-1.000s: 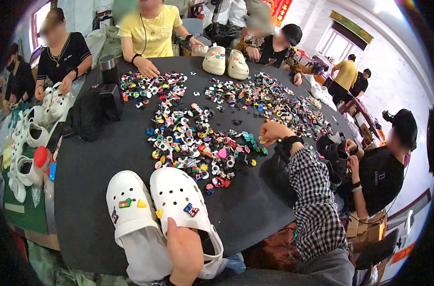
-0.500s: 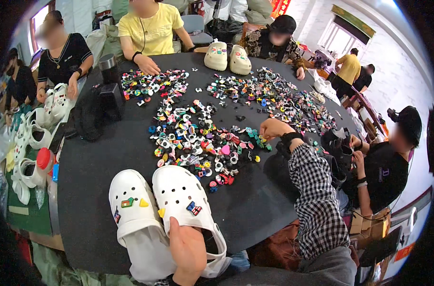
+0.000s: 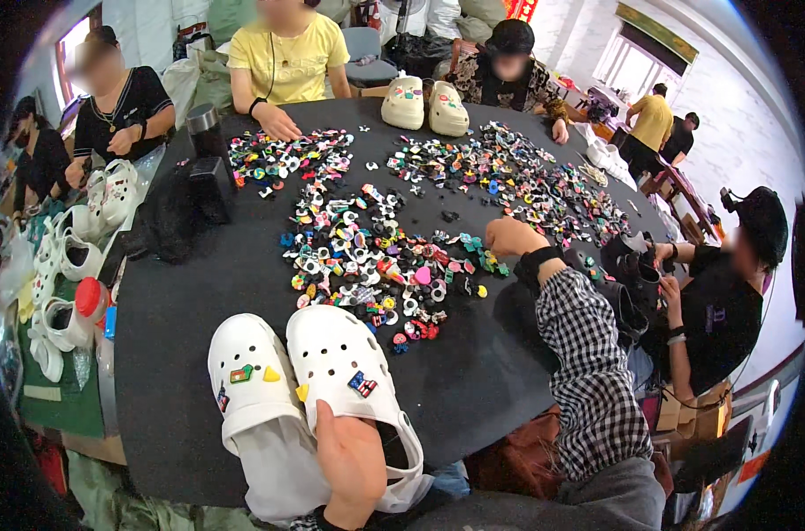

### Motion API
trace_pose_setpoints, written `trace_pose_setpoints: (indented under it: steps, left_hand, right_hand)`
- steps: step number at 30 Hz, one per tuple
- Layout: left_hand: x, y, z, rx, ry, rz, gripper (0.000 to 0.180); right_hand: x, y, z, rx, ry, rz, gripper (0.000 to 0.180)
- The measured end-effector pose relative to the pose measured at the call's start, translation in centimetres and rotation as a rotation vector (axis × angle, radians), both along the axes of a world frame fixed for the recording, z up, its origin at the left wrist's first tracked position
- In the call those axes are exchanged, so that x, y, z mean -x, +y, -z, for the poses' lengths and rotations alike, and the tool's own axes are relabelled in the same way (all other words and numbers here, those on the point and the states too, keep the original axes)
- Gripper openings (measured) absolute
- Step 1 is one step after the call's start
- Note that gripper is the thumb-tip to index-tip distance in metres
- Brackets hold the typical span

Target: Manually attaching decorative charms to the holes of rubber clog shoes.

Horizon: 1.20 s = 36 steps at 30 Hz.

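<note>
Charms (image 3: 358, 252) between white clogs (image 3: 331, 341), cream clogs (image 3: 404, 110) (dark cylinder (image 3: 207, 140) left).

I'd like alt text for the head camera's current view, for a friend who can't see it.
At a dark table, a person's left hand grips one of a pair of white clogs decorated with small charms, while the right hand is at the edge of a scattered heap of loose colourful charms. Other people are around the table.
</note>
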<state>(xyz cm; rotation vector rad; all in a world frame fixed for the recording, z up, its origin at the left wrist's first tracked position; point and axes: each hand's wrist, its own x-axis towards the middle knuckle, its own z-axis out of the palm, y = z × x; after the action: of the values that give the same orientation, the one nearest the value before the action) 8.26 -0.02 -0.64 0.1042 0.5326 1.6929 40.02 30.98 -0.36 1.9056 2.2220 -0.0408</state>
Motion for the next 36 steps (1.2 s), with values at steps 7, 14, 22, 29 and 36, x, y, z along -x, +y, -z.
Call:
trace_pose_setpoints:
  steps: [7,14,22,29,36]
  left_hand:
    - [0.0,0.0,-0.2,0.029,0.008,-0.017,0.05]
    - [-0.2,0.2,-0.3,0.033,0.021,-0.028,0.052]
    - [0.0,-0.5,1.6,0.177,-0.283,-0.066,0.021]
    - [-0.3,-1.3,4.1,0.008,-0.481,-0.06,0.023]
    - [0.1,-1.5,2.4,0.109,-0.252,-0.008,0.036]
  right_hand:
    - [7.4,-2.7,-2.9,-0.098,0.393,-0.227,0.023]
    - [14.4,-3.6,-3.1,-0.128,0.414,-0.315,0.021]
    - [17.7,-1.6,1.9,-0.248,0.611,-0.446,0.025]
    - [16.6,-1.2,2.6,-0.29,0.774,-0.338,0.017]
    - [15.1,-0.4,0.9,0.027,1.14,-0.159,0.016]
